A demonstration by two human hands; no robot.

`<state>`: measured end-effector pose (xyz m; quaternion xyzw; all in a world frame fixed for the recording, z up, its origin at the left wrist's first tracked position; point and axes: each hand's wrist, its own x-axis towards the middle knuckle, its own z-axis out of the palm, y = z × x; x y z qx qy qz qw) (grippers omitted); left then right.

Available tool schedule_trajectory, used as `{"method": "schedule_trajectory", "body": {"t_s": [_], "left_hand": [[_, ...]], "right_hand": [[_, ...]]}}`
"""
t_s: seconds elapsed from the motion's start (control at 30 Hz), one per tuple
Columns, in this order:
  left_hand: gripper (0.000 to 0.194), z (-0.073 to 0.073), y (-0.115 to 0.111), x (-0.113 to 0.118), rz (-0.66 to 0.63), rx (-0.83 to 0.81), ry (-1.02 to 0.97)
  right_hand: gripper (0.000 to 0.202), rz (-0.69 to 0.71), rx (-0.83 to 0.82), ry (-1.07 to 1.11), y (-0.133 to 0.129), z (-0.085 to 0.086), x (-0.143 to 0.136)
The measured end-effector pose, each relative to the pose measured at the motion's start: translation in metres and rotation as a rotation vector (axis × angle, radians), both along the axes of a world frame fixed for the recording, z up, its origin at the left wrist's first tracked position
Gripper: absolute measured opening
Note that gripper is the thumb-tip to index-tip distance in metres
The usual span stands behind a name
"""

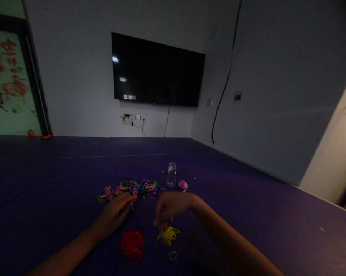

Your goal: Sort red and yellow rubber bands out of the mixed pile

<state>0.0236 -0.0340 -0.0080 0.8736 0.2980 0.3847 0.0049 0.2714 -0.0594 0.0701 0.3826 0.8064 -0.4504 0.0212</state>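
Observation:
A spread-out pile of mixed-colour paper clips or small bands point(144, 188) lies on the dark purple surface. My left hand point(114, 214) reaches to its near edge, fingers bent together around something too small to make out. Blurred by motion, my right hand point(168, 209) hangs just above a small yellow heap point(168, 235), its fingers pointing down; what it holds, if anything, is unclear. A red heap point(132, 245) sits between my forearms. One yellow-green piece point(172, 255) lies apart, nearer to me.
Behind my right hand stand a clear bottle point(172, 175) and a small pink object point(183, 185). White specks dot the purple surface point(247, 199). A television point(158, 71) hangs on the far wall, and a black cable point(224, 90) runs down the right wall.

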Motion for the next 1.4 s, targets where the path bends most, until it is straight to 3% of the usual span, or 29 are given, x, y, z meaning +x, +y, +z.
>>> {"method": "schedule_trajectory", "body": {"t_s": [0.17, 0.33, 0.5, 0.57, 0.63, 0.7, 0.83, 1.0, 1.1, 1.17, 1.3, 1.4], "left_hand": [[0.028, 0.008, -0.006, 0.002, 0.007, -0.043, 0.017], [0.029, 0.01, -0.007, 0.002, 0.018, -0.047, 0.024], [0.028, 0.008, -0.006, 0.003, -0.002, -0.038, 0.008], [0.029, 0.008, -0.007, 0.004, 0.008, -0.036, 0.007], [0.029, 0.009, -0.008, 0.005, 0.024, -0.027, 0.005], [0.029, 0.01, -0.009, 0.006, 0.031, -0.011, 0.0], [0.028, 0.011, -0.01, 0.007, 0.049, 0.056, -0.018], [0.027, 0.011, -0.007, 0.005, 0.076, 0.082, -0.043], [0.026, 0.012, -0.006, 0.004, 0.071, 0.069, -0.039], [0.026, 0.012, -0.006, 0.004, 0.079, 0.062, -0.036], [0.027, 0.011, -0.006, 0.001, 0.106, 0.039, -0.033], [0.028, 0.006, -0.005, -0.005, 0.156, 0.026, -0.041]], "right_hand": [[0.017, 0.092, 0.091, 0.062, -0.003, -0.009, -0.015], [0.019, 0.121, -0.007, -0.006, 0.001, -0.013, -0.014], [0.024, -0.049, 0.033, 0.172, -0.014, 0.005, 0.002], [0.03, -0.076, -0.076, 0.141, -0.029, 0.007, 0.009], [0.028, -0.032, -0.317, 0.107, -0.045, 0.001, 0.016], [0.032, -0.039, -0.386, 0.153, -0.059, -0.01, 0.021], [0.037, -0.2, -0.22, 0.363, -0.07, -0.033, 0.032], [0.041, -0.512, 0.089, 0.463, -0.06, -0.042, 0.043], [0.039, -0.765, 0.364, 0.409, -0.054, -0.05, 0.046], [0.036, -0.832, 0.487, 0.308, -0.053, -0.058, 0.043], [0.039, -0.842, 0.287, 0.344, -0.055, -0.068, 0.033], [0.038, -0.877, 0.372, 0.368, -0.053, -0.069, 0.031]]}}
